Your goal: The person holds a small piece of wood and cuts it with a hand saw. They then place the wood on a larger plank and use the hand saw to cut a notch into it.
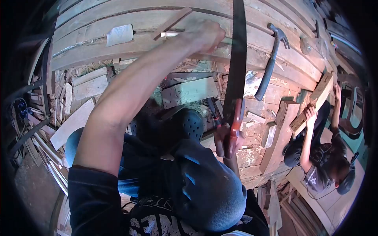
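My left hand [208, 36] reaches across to the planks, fingers curled down over a thin wooden strip [169, 34] whose pale end sticks out on the left. In my right hand [228, 142] is a handsaw [236, 59], gripped by its red-orange handle. The dark blade points away from me and overlaps the strip's other end just right of my left hand. A narrow brown wood piece [173, 23] lies slantwise beside my left wrist. Just left of the saw handle is a hand tool with red-and-black grips [215, 114].
A claw hammer [271, 63] rests on the planks at the right. Sandpaper-like sheet [119, 35] lies at the left. Wood offcuts [191, 92] and scraps cover the floor before my feet. On the right, a co-worker [323, 165] holds a thick wooden beam [313, 103].
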The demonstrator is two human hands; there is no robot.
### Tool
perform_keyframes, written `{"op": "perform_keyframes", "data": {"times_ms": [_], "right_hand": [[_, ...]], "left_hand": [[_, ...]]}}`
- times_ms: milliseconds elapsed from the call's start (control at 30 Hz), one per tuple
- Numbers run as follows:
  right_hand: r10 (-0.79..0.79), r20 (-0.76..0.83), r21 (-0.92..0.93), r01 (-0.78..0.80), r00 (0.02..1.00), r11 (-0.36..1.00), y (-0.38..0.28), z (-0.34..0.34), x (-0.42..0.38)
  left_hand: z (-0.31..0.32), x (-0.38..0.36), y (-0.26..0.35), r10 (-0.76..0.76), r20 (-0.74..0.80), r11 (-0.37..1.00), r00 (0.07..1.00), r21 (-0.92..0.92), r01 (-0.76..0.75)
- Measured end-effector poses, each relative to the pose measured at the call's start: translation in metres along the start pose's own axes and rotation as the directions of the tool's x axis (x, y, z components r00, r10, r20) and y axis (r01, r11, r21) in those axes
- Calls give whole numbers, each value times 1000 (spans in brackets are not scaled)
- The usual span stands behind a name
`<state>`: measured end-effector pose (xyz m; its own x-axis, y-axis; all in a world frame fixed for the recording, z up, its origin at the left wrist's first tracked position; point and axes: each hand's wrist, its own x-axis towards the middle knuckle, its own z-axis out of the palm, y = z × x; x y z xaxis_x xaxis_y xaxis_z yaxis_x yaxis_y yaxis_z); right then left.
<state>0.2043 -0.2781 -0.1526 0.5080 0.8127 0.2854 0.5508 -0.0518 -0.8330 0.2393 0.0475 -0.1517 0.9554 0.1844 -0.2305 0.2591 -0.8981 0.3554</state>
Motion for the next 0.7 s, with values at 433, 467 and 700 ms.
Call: {"op": "perform_keyframes", "data": {"times_ms": [433, 467, 700], "right_hand": [[677, 134, 837, -449, 724, 314, -7, 10, -8], [531, 15, 626, -422, 847, 656, 2, 17, -1], [301, 22, 321, -291, 954, 901, -39, -16, 5]], "left_hand": [[13, -1, -4, 20, -140, 999, 990, -28, -24], [12, 5, -10, 31, -146, 999, 989, -23, -35], [5, 5, -4, -33, -81, 999, 996, 32, 36]]}}
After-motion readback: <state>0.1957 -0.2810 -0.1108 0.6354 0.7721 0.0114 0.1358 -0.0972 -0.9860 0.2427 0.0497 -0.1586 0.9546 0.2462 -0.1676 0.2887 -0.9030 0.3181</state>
